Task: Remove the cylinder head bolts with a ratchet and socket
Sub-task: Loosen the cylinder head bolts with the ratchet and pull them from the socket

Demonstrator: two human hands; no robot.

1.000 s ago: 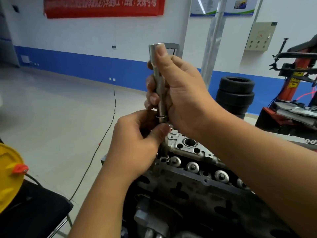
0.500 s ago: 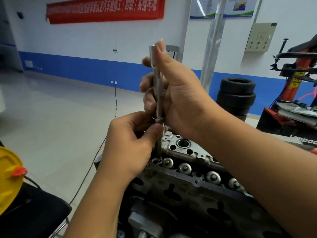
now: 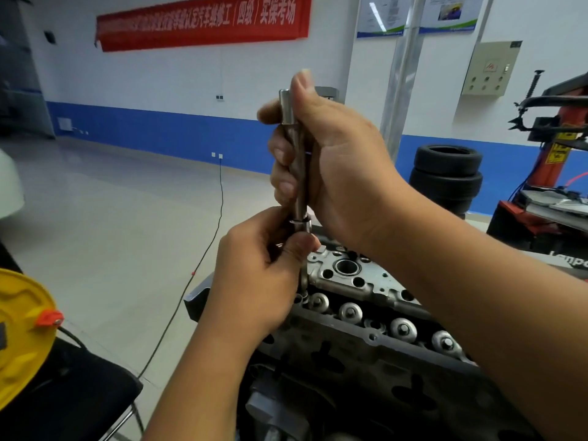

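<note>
Lifted slightly, socket extension (image 3: pixel 299 173) stays wrapped in my right hand (image 3: pixel 331 167); left hand (image 3: pixel 264 275) pinches beneath. Bolt extraction; next, pull straight.

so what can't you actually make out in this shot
- Head view: where the metal rod ends below; the left hand covers the joint.
- Head view: whether a bolt is on the rod; the left hand's fingers hide it.
- Head view: far end of the engine block, behind the right hand and forearm.
- Head view: red banner lettering, blurred.
- Head view: yellow object, cut off by the left edge.
</note>
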